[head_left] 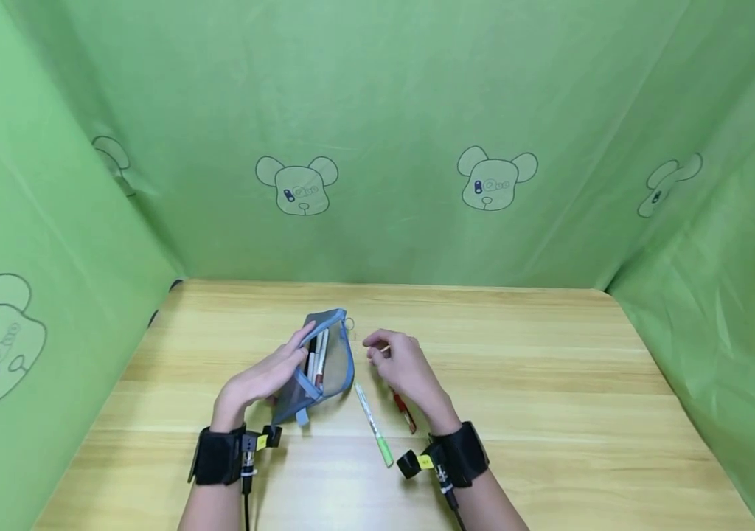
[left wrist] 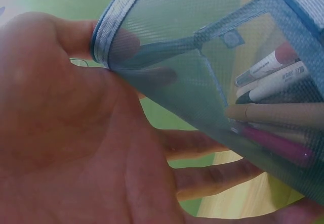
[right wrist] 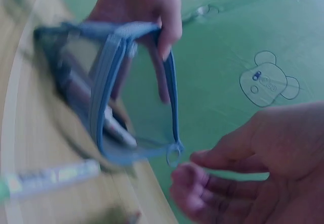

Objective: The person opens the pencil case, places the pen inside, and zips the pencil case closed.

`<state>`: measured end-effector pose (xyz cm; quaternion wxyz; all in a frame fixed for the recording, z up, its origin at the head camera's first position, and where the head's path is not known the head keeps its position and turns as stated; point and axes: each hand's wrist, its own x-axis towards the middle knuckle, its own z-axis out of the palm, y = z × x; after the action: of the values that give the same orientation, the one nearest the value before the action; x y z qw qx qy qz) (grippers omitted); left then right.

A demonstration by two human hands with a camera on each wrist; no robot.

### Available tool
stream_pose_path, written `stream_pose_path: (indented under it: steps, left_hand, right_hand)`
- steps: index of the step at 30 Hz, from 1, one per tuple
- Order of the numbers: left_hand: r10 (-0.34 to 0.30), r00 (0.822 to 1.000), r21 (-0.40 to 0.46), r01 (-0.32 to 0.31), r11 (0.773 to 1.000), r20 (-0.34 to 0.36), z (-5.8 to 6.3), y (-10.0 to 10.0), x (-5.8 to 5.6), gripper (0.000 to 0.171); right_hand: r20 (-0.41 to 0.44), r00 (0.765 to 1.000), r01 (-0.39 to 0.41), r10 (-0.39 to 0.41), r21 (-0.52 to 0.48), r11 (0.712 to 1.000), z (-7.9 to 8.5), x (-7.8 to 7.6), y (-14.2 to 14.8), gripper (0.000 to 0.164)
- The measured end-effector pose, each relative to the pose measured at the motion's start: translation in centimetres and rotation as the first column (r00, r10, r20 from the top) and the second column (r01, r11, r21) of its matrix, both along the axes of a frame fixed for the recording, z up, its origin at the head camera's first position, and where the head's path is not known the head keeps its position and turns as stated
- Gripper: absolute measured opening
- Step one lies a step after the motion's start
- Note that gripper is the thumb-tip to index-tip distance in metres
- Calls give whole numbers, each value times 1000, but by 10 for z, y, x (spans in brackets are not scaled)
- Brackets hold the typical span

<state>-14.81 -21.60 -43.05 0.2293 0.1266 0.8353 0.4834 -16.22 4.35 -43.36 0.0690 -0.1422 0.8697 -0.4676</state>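
A blue-trimmed mesh pencil case [head_left: 351, 363] stands unzipped on the table, its mouth facing right. My left hand [head_left: 261, 382] grips its rim, with a finger hooked over the edge inside the mesh and the other fingers along the outside. Several pens are inside, among them a white marker [left wrist: 278, 85] and a magenta one [left wrist: 278, 145]. My right hand [head_left: 411, 369] hovers just right of the mouth, fingers loosely bent and holding nothing. In the right wrist view its fingertips [right wrist: 187, 176] are near the zipper's ring [right wrist: 173, 157].
A white pen with a green end [head_left: 374, 425] lies on the wooden table [head_left: 550, 383] between my hands. Beside it a red pen [head_left: 405, 413] lies partly under my right hand. Green cloth [head_left: 391, 243] with bear-head prints hangs at the back and both sides.
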Motion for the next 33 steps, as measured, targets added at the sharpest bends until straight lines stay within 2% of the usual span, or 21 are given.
stream_pose_path:
  steps: [2, 6, 13, 16, 21, 33]
  left_hand:
    - [3, 1000, -5, -3, 1000, 4, 0, 1, 0, 61]
    - [-2, 1000, -12, 2, 1000, -18, 1, 1, 0, 61]
    - [4, 1000, 3, -4, 1000, -13, 1, 3, 3, 61]
    - [1, 1000, 5, -1, 1000, -12, 1, 4, 5, 60]
    - [-7, 999, -19, 6, 1000, -36, 2, 4, 6, 61]
    - [-7, 1000, -33, 6, 999, -24, 2, 3, 8, 61]
  right_hand:
    - [-35, 999, 16, -12, 125, 992, -1, 3, 7, 20]
    - [-39, 999, 10, 2, 326, 945, -2, 8, 15, 28]
    - [73, 997, -47, 12, 504, 863, -2, 17, 20, 50]
    - [103, 995, -68, 16, 528, 847, -1, 21, 21, 57]
    - [124, 992, -84, 20, 534, 841, 1, 26, 22, 63]
    - [204, 978, -127, 31, 475, 871, -1, 36, 18, 40]
